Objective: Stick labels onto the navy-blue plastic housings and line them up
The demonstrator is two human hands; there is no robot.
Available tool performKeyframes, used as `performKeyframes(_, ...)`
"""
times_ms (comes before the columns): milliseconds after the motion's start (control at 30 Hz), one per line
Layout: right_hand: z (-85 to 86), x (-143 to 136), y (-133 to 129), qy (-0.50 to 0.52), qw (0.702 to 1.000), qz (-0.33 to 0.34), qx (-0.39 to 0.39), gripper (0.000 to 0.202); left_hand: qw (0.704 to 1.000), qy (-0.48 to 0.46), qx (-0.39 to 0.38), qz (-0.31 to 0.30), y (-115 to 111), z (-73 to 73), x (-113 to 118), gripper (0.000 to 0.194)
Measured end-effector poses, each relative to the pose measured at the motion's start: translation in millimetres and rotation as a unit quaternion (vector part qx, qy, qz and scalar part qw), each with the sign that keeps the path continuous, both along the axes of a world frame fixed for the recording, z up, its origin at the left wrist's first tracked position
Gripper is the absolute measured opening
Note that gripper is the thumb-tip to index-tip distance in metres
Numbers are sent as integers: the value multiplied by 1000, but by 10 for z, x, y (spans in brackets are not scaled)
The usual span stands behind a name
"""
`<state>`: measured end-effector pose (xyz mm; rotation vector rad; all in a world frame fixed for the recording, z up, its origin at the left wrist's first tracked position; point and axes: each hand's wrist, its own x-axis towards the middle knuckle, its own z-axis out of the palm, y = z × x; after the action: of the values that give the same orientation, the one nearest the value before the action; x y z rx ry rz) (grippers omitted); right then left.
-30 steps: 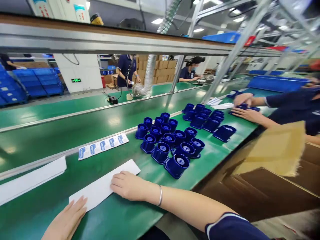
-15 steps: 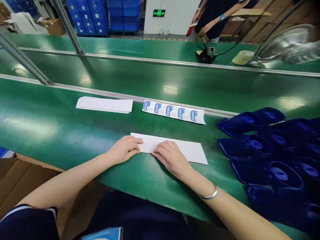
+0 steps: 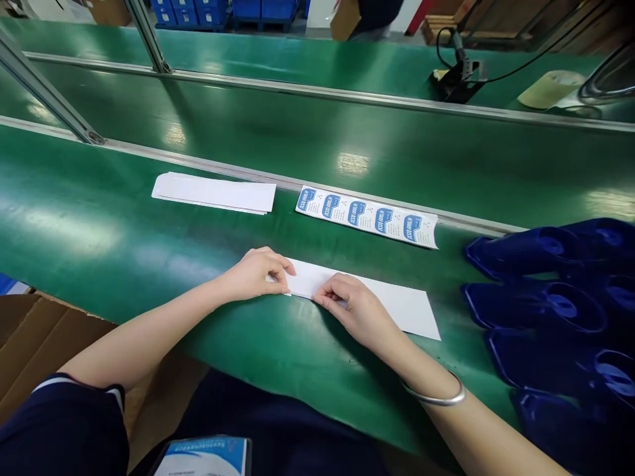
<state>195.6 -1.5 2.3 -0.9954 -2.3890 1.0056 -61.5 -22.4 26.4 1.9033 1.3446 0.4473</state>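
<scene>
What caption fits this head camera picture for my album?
Left hand and right hand pinch a white strip on the green table.

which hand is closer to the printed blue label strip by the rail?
Right. The right hand lies on the white strip just below the label strip; the left hand pinches that white strip's left end, farther off.
</scene>
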Motion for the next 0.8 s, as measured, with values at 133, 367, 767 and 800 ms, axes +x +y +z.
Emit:
performKeyframes(133, 12, -1, 18, 7, 1000, 12, -9, 15, 1000, 5, 11, 7, -65, -11, -19, 14)
performKeyframes(367, 121, -155, 120, -127, 990, -49, -39, 19, 999, 37, 6, 33, 59, 16, 71, 15)
performKeyframes(767, -33, 160, 68, 3, 996, 25, 81, 11, 999, 34, -12, -7, -10, 108, -350, 15)
performKeyframes(800, -31, 153, 73, 3, 997, 25, 74, 12, 999, 32, -4, -14, -9, 89, -339, 15)
